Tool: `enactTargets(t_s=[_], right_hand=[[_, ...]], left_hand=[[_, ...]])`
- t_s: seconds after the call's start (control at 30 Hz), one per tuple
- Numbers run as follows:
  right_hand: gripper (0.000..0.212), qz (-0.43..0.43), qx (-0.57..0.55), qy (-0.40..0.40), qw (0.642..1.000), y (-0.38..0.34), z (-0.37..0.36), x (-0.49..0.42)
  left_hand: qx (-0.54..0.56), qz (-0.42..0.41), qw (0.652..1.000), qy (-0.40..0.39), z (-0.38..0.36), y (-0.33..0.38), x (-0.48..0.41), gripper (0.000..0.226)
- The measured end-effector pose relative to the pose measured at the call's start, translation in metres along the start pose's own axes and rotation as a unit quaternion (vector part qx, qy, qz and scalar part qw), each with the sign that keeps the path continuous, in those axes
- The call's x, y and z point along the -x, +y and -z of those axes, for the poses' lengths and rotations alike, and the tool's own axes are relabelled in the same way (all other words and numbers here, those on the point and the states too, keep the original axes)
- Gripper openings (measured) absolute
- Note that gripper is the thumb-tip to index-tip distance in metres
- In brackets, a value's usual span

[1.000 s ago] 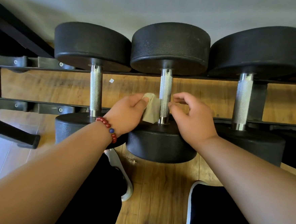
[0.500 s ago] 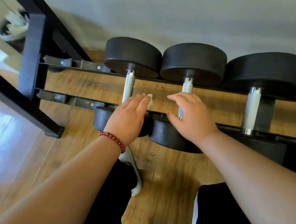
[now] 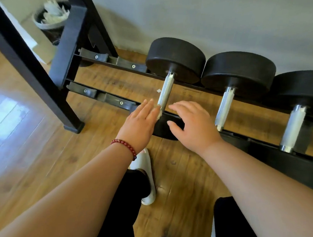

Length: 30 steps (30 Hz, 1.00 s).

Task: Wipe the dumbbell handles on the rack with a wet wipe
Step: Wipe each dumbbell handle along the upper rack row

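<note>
A wood-plank floor [image 3: 29, 146] runs up to a pale grey wall [image 3: 196, 19], and a low black rack [image 3: 68, 43] stands along that wall.

In front of it the left hand [image 3: 140, 124] reaches forward, palm down, with its fingers straight and pressed together. A bunched whitish wet wipe [image 3: 158, 112] sits under those fingers. Only its edge shows, on the thumb side, right at the lower end of the knurled steel handle [image 3: 165, 93] of the leftmost dumbbell [image 3: 175, 59]. The thumb is hidden, so I cannot tell whether it pins the wipe. A red bead bracelet [image 3: 125, 146] circles the left wrist.

The right hand [image 3: 192, 124] hovers just on the other side of the same handle. Its fingers are spread and loosely bent, grasping nothing, above the dumbbell's near black head [image 3: 164, 131]. The handle stands between the two hands, clear of the right one.

Further right on the rack lie a second dumbbell [image 3: 238, 72] and a third dumbbell [image 3: 302, 86]. Each rests across the two rails, with its steel grip spanning the gap. To the left of the leftmost dumbbell, black cradles [image 3: 123, 102] are bolted to the rails. A small white scrap [image 3: 159, 90] lies on the floor beneath the rack.

Below the hands are a white shoe [image 3: 146, 171] and dark trouser legs [image 3: 119, 208]. In the far left corner, behind the rack's upright, a round bin [image 3: 51, 18] holds crumpled white material.
</note>
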State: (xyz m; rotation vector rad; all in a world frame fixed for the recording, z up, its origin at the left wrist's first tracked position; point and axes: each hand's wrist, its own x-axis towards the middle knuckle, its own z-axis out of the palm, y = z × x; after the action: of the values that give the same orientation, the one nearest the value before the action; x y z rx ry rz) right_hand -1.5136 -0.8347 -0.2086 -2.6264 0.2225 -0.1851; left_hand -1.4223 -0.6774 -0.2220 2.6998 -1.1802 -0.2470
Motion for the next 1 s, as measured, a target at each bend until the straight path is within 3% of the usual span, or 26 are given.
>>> enactTargets(t_s=[0.27, 0.57, 0.73, 1.0], right_hand=[[0.041, 0.051, -0.027, -0.002, 0.998, -0.011, -0.021, -0.016], [0.027, 0.057, -0.049, -0.020, 0.997, -0.017, -0.040, -0.036], [0.018, 0.048, -0.068, 0.002, 0.997, -0.020, -0.043, -0.041], [0.034, -0.004, -0.070, 0.088, 0.994, -0.005, -0.035, -0.055]], left_hand=[[0.180, -0.032, 0.983, 0.014, -0.001, -0.023, 0.009, 0.060], [0.289, 0.123, 0.948, 0.043, -0.003, -0.041, 0.002, 0.049], [0.305, 0.157, 0.937, 0.063, -0.005, -0.037, -0.010, 0.047], [0.358, 0.203, 0.905, 0.110, -0.011, -0.030, -0.029, 0.043]])
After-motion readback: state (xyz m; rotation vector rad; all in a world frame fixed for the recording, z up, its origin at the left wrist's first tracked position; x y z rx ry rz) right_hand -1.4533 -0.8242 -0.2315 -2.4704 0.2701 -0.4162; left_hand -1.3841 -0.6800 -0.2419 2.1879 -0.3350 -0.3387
